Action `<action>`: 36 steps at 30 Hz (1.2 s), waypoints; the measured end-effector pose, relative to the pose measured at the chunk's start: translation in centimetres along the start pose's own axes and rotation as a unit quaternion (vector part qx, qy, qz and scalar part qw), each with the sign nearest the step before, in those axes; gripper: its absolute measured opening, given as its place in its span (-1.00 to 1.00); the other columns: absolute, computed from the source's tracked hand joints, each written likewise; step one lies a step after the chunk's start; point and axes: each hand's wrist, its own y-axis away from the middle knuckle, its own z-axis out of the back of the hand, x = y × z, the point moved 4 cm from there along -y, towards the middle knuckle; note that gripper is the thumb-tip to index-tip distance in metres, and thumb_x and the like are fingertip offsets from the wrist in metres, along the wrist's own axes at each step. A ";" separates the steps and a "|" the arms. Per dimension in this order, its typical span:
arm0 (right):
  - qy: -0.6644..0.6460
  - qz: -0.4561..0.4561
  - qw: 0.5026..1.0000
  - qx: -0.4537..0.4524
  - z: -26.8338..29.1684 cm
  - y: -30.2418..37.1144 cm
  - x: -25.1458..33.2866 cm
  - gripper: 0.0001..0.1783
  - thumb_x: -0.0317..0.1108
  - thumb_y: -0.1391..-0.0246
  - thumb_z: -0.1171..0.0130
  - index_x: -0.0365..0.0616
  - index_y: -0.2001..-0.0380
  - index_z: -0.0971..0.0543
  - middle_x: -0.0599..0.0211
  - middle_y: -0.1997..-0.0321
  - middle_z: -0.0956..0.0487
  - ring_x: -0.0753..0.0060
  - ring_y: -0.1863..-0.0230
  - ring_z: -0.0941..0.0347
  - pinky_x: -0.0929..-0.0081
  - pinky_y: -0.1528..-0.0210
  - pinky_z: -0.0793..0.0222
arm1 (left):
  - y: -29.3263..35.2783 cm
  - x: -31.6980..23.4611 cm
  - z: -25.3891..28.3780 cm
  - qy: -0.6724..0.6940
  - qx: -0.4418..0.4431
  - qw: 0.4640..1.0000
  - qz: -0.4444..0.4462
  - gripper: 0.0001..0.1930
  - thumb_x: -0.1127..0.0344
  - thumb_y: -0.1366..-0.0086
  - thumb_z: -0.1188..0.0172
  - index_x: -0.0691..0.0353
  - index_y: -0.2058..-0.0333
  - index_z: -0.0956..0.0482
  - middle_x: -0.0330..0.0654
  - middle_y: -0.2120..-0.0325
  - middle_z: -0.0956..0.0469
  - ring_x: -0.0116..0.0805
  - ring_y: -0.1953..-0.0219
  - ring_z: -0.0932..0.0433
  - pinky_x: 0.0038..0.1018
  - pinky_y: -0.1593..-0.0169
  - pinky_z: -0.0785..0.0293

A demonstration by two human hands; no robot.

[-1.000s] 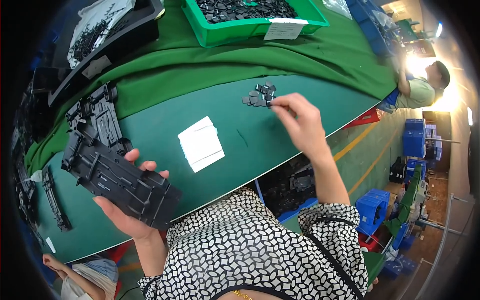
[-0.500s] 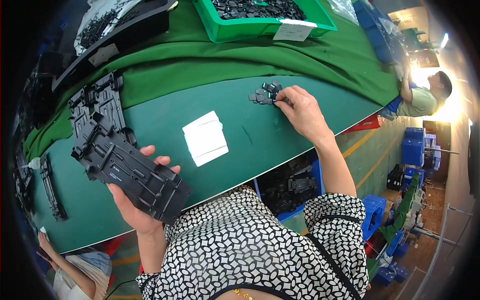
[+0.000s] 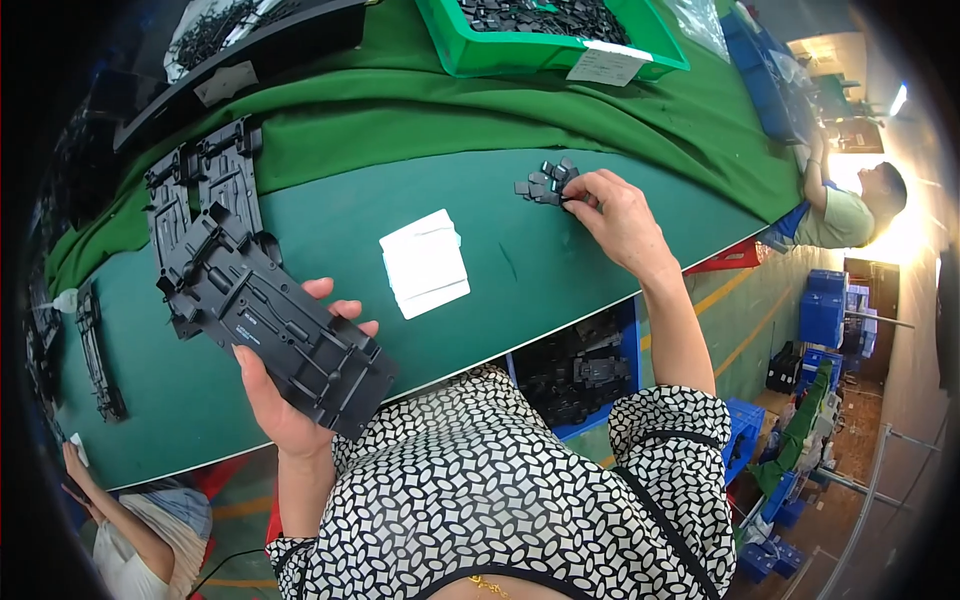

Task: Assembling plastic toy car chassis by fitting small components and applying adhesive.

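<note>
My left hand (image 3: 285, 405) grips a long black moulded plastic part (image 3: 285, 325), thumb on one side and fingertips round the other. The part is tilted above the table, its ribbed and recessed face showing. On the table's far side lies a small pile of black plastic pieces (image 3: 540, 186). At the pile's right edge my right hand (image 3: 622, 222) is closed in a pinch on a small black plastic piece, largely covered by the fingertips. Between the hands a white stack of paper or card (image 3: 425, 265) lies flat.
More black moulded parts (image 3: 230, 185) lie behind the held one, and another (image 3: 98, 365) at far left. A green bin (image 3: 475, 55) of small black pieces stands at the back on green cloth (image 3: 400, 105). Below the table edge is a blue crate (image 3: 630, 350). Two people sit nearby.
The whole view has shifted slightly. My right hand stays at the pile, its thumb and fingers still pinched together. The left hand keeps hold of the moulded part.
</note>
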 end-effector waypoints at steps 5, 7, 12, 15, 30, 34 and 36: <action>0.023 -0.021 0.999 0.033 0.0 -0.2 0.2 -0.87 -0.46 0.04 -0.17 -0.22 0.36 -0.51 0.15 0.40 -0.50 0.07 0.35 -0.44 0.25 0.27 -0.36 | 0.3 0.0 0.3 0.008 0.013 1.000 0.002 -0.26 -0.24 -0.32 0.30 0.35 -0.18 -0.07 0.10 -0.07 -0.25 -0.04 -0.03 -0.39 -0.07 -0.05 -0.42; 0.020 -0.014 0.999 0.034 -0.2 -0.3 0.1 -0.86 -0.47 0.04 -0.17 -0.22 0.35 -0.51 0.16 0.41 -0.51 0.09 0.38 -0.45 0.27 0.29 -0.37 | 0.3 0.0 0.4 0.014 0.015 1.000 0.000 -0.26 -0.24 -0.32 0.30 0.35 -0.18 -0.07 0.09 -0.08 -0.24 -0.04 -0.04 -0.38 -0.07 -0.06 -0.41; -0.086 0.002 0.995 -0.052 0.7 0.8 2.1 -0.80 -0.54 0.03 -0.20 -0.25 0.27 -0.56 0.31 0.43 -0.55 0.54 0.42 -0.43 0.61 0.34 -0.37 | -0.2 0.3 0.4 0.037 0.024 0.999 0.016 -0.24 -0.26 -0.33 0.36 0.36 -0.19 -0.07 0.07 -0.11 -0.22 -0.05 -0.06 -0.37 -0.05 -0.10 -0.35; -0.200 0.002 0.979 -0.043 -0.5 1.6 5.8 -0.88 -0.53 0.05 -0.22 -0.28 0.37 -0.58 0.29 0.42 -0.58 0.52 0.43 -0.47 0.59 0.33 -0.39 | -0.1 0.2 0.5 0.025 0.009 1.000 0.000 -0.23 -0.26 -0.32 0.36 0.38 -0.17 -0.09 0.10 -0.10 -0.23 -0.03 -0.04 -0.39 -0.09 -0.05 -0.42; -0.010 0.291 0.957 0.011 -6.2 -0.1 12.3 -0.91 -0.53 0.11 -0.18 -0.23 0.48 -0.47 0.25 0.47 -0.38 0.18 0.37 -0.33 0.32 0.27 -0.30 | 0.7 -0.2 0.8 0.012 0.003 1.000 -0.010 -0.27 -0.22 -0.35 0.38 0.38 -0.17 -0.09 0.11 -0.09 -0.24 -0.03 -0.02 -0.40 -0.11 -0.01 -0.47; -0.008 0.296 0.955 0.016 -6.4 -0.2 12.5 -0.90 -0.53 0.11 -0.18 -0.23 0.48 -0.47 0.25 0.46 -0.39 0.19 0.36 -0.34 0.31 0.27 -0.30 | 0.7 -0.2 0.7 0.016 -0.006 1.000 -0.013 -0.28 -0.21 -0.35 0.38 0.40 -0.13 -0.16 0.10 -0.07 -0.27 -0.07 -0.02 -0.41 -0.18 -0.01 -0.48; -0.037 0.285 0.958 0.013 -6.6 -0.3 12.3 -0.91 -0.52 0.10 -0.19 -0.23 0.47 -0.49 0.26 0.45 -0.40 0.20 0.34 -0.36 0.31 0.26 -0.30 | 0.7 -0.2 0.7 0.016 -0.006 1.000 -0.012 -0.28 -0.22 -0.35 0.38 0.40 -0.13 -0.16 0.10 -0.07 -0.27 -0.07 -0.02 -0.42 -0.19 0.00 -0.48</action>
